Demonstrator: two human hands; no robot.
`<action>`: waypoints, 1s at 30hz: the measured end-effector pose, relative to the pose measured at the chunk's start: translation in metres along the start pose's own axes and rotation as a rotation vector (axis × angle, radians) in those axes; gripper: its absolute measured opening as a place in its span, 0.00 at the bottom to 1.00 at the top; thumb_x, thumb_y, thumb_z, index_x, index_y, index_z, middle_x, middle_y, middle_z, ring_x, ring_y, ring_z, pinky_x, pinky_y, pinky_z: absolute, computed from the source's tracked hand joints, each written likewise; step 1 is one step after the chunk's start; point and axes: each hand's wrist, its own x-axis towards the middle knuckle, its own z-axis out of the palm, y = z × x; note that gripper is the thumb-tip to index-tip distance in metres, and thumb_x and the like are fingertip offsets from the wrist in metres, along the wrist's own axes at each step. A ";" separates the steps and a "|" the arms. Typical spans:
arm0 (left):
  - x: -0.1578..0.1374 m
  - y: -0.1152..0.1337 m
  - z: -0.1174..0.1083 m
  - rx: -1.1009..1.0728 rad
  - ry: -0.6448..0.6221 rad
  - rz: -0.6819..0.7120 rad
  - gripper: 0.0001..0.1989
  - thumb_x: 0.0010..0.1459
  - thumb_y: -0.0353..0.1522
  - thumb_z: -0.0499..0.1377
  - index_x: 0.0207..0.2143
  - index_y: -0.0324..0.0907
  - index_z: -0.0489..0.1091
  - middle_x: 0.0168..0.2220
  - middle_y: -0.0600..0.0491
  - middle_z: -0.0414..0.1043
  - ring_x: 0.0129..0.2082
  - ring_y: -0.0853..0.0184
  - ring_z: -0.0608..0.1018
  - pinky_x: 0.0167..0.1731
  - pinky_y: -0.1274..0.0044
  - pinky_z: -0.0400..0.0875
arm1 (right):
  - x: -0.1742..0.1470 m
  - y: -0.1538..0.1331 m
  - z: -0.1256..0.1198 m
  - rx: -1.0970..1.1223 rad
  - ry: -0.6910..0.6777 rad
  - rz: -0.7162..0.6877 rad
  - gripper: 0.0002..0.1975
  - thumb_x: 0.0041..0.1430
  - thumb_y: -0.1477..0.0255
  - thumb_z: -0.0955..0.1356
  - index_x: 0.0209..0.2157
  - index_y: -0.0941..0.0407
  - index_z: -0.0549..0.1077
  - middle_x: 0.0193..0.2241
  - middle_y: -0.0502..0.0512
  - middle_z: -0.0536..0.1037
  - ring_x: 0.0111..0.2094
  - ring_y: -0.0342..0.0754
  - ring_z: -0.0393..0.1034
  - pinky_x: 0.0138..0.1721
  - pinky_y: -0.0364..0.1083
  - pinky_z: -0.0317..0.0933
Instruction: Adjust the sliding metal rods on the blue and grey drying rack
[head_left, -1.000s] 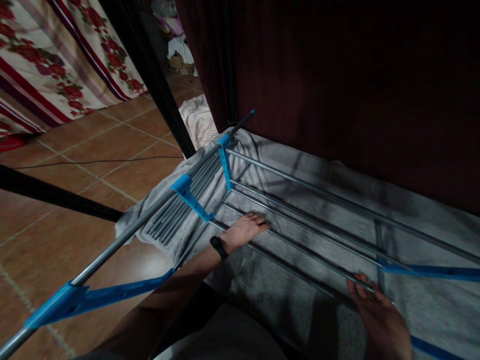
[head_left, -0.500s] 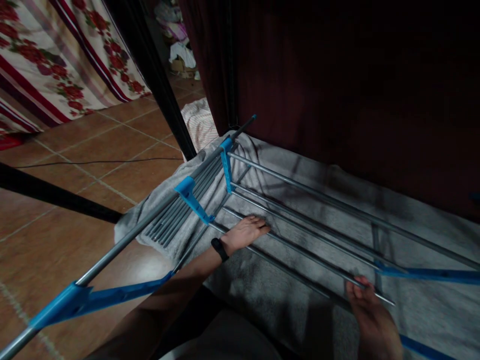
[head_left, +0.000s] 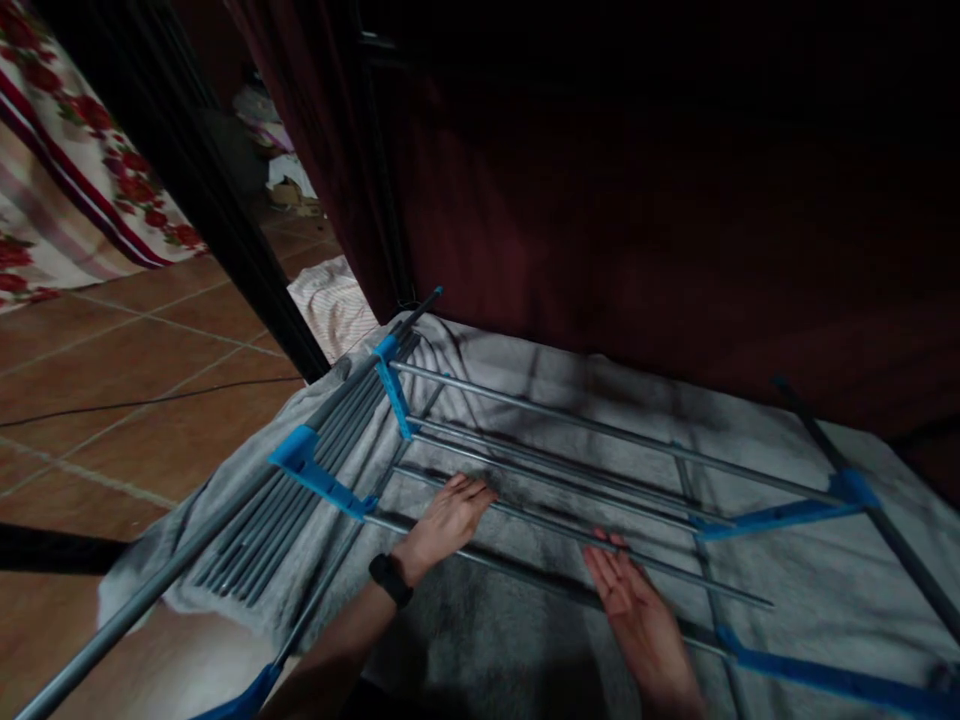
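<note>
My left hand (head_left: 454, 515), with a black band on the wrist, is closed over a loose grey metal rod (head_left: 540, 517), palm down. My right hand (head_left: 634, 610) is palm up under the same rod, its fingers stretched out and touching it near the fingertips. Around the rod stands a rack frame of grey tubes with blue plastic brackets (head_left: 319, 472). Two thin rods (head_left: 525, 473) and a thicker tube (head_left: 585, 408) run across behind it. A nearer crossbar (head_left: 517, 568) passes below my hands. The loose rod's right end lies free near the right-hand bracket (head_left: 772, 520).
Several grey rods (head_left: 300, 500) lie side by side at the left on a grey blanket (head_left: 540, 640). A black post (head_left: 247, 240) and a dark red curtain (head_left: 600, 260) bound the spot. A cable (head_left: 165, 398) crosses the tiled floor (head_left: 82, 340).
My right hand has slid left along the rod and opened, from a grip near its right end. My left hand stays over the rod. The view has turned right.
</note>
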 end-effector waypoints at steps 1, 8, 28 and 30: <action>0.000 0.002 -0.001 -0.015 0.017 -0.004 0.15 0.69 0.24 0.50 0.48 0.44 0.75 0.42 0.51 0.78 0.43 0.63 0.78 0.54 0.67 0.69 | -0.003 0.003 0.014 0.014 0.022 0.002 0.12 0.55 0.62 0.76 0.41 0.47 0.81 0.51 0.53 0.82 0.59 0.53 0.73 0.70 0.61 0.58; 0.003 0.006 -0.011 -0.023 0.159 0.029 0.19 0.72 0.27 0.50 0.60 0.48 0.70 0.52 0.50 0.77 0.51 0.63 0.77 0.58 0.65 0.68 | -0.018 -0.019 0.097 0.020 -0.054 -0.223 0.12 0.56 0.59 0.76 0.41 0.45 0.80 0.48 0.49 0.83 0.57 0.53 0.74 0.68 0.60 0.59; -0.008 0.025 -0.013 -0.002 0.365 0.126 0.20 0.69 0.24 0.49 0.59 0.44 0.70 0.51 0.46 0.77 0.51 0.63 0.79 0.49 0.72 0.78 | -0.032 -0.107 0.137 -0.997 0.016 -1.191 0.11 0.67 0.63 0.69 0.47 0.50 0.80 0.37 0.52 0.79 0.38 0.47 0.74 0.39 0.47 0.67; -0.012 0.036 -0.012 0.018 0.331 0.184 0.19 0.69 0.24 0.50 0.56 0.43 0.72 0.46 0.48 0.78 0.46 0.63 0.80 0.46 0.71 0.78 | -0.017 -0.084 0.134 -1.156 -0.062 -1.195 0.13 0.70 0.66 0.66 0.51 0.50 0.79 0.39 0.53 0.80 0.40 0.48 0.75 0.41 0.47 0.68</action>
